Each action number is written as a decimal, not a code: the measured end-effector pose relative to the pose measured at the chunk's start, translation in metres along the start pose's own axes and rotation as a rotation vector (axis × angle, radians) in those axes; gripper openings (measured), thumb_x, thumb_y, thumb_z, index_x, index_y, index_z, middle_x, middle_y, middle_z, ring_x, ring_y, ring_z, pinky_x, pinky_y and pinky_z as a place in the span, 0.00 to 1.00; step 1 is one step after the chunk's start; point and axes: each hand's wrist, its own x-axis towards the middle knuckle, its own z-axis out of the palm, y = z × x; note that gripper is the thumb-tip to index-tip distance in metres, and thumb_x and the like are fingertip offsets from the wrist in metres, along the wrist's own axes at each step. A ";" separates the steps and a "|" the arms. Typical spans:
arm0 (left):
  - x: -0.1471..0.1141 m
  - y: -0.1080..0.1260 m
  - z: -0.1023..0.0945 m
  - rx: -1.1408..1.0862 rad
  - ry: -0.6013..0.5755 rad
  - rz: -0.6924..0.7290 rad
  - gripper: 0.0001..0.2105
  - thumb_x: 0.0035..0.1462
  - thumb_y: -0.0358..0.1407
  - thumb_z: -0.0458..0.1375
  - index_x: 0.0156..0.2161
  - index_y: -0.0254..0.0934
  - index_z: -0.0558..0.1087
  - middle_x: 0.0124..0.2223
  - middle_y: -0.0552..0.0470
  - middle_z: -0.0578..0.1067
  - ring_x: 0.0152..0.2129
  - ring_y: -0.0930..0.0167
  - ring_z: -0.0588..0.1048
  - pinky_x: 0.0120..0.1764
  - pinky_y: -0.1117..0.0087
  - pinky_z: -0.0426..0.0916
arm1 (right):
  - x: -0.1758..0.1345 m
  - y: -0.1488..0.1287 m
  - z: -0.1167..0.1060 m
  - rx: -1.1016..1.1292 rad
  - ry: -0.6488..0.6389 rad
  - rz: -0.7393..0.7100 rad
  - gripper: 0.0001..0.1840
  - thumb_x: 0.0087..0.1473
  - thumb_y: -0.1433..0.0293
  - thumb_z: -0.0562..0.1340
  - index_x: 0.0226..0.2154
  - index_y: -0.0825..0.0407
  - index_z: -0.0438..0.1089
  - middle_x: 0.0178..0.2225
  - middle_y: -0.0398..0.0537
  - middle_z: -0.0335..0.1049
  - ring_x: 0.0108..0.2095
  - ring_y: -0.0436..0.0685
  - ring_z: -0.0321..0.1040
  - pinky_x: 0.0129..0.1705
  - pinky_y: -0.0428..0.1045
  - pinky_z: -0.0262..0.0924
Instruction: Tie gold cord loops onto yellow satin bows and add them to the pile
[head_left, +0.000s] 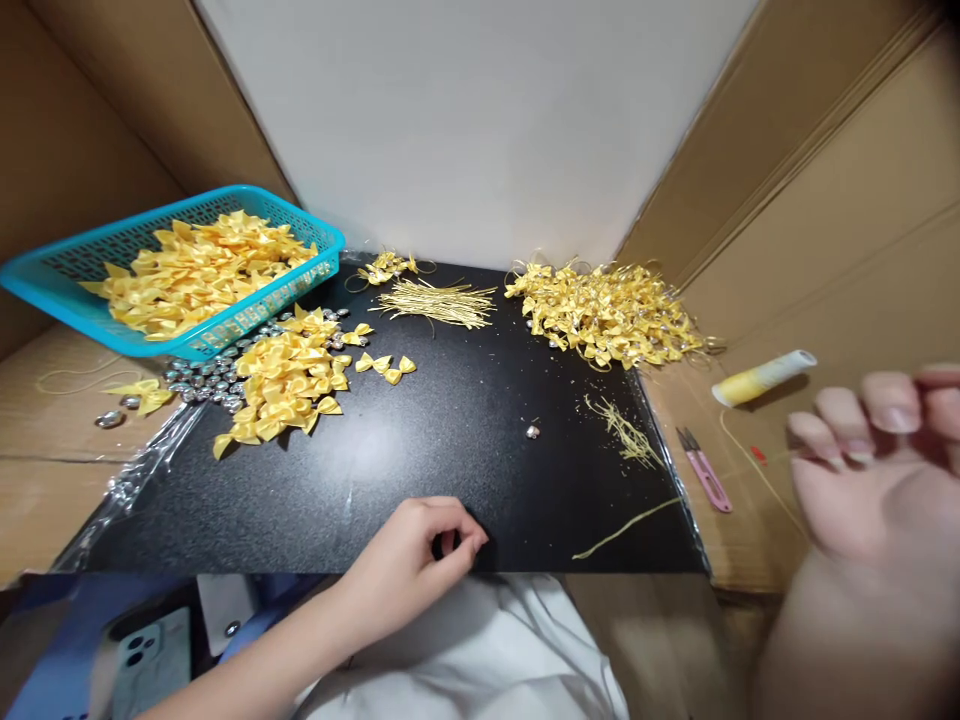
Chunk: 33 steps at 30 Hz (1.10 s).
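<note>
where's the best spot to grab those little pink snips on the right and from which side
Judging by its pose, take the pink snips by the pink handle half, nearer the person, coming from above with the right hand. They lie flat on the cardboard, with the dark blades pointing away toward the far left, so the handle end is the safer grip.

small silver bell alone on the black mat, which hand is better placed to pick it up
Probably the left. The left hand rests low on the black mat, fingers curled, with bare mat between it and the small silver bell. The right hand is raised close to the camera, off the mat's right edge.
</note>
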 end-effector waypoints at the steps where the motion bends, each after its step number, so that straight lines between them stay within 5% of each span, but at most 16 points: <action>1: 0.002 -0.003 -0.002 0.020 0.019 0.008 0.10 0.57 0.33 0.54 0.31 0.37 0.79 0.27 0.51 0.76 0.21 0.73 0.70 0.25 0.76 0.60 | 0.000 0.000 0.006 0.051 -0.025 0.031 0.08 0.41 0.73 0.67 0.24 0.47 0.68 0.18 0.36 0.48 0.16 0.47 0.39 0.18 0.48 0.29; 6: 0.014 -0.012 -0.017 0.092 0.063 0.063 0.09 0.57 0.32 0.55 0.35 0.38 0.78 0.31 0.50 0.78 0.23 0.73 0.71 0.27 0.75 0.61 | 0.000 0.007 0.017 0.135 -0.125 0.024 0.08 0.48 0.75 0.66 0.28 0.48 0.68 0.16 0.36 0.54 0.14 0.46 0.39 0.18 0.48 0.27; 11: 0.043 -0.014 -0.028 0.262 0.024 0.166 0.09 0.58 0.32 0.53 0.39 0.37 0.76 0.35 0.48 0.78 0.31 0.68 0.73 0.35 0.71 0.66 | -0.007 0.024 0.035 0.111 -0.233 -0.007 0.06 0.53 0.71 0.65 0.32 0.48 0.66 0.15 0.33 0.50 0.14 0.45 0.37 0.17 0.45 0.31; 21: 0.110 -0.004 -0.018 0.522 0.035 0.454 0.16 0.58 0.35 0.55 0.51 0.34 0.68 0.49 0.42 0.73 0.42 0.61 0.70 0.45 0.61 0.66 | -0.029 0.094 0.086 -0.028 -0.471 0.403 0.06 0.52 0.65 0.60 0.34 0.49 0.65 0.22 0.34 0.50 0.17 0.44 0.41 0.19 0.42 0.36; 27: 0.100 -0.016 -0.055 0.584 0.157 0.370 0.12 0.58 0.35 0.55 0.47 0.36 0.70 0.47 0.44 0.74 0.42 0.62 0.70 0.45 0.62 0.65 | -0.037 0.127 0.082 -0.058 -0.565 0.534 0.17 0.52 0.60 0.65 0.44 0.48 0.68 0.28 0.40 0.66 0.18 0.43 0.42 0.18 0.42 0.37; 33: 0.084 -0.049 -0.108 0.887 0.455 0.116 0.09 0.56 0.36 0.57 0.39 0.36 0.76 0.41 0.43 0.75 0.38 0.61 0.70 0.41 0.60 0.66 | -0.047 0.140 0.077 -0.119 -0.560 0.591 0.17 0.49 0.56 0.67 0.35 0.53 0.72 0.26 0.46 0.71 0.19 0.45 0.51 0.21 0.44 0.49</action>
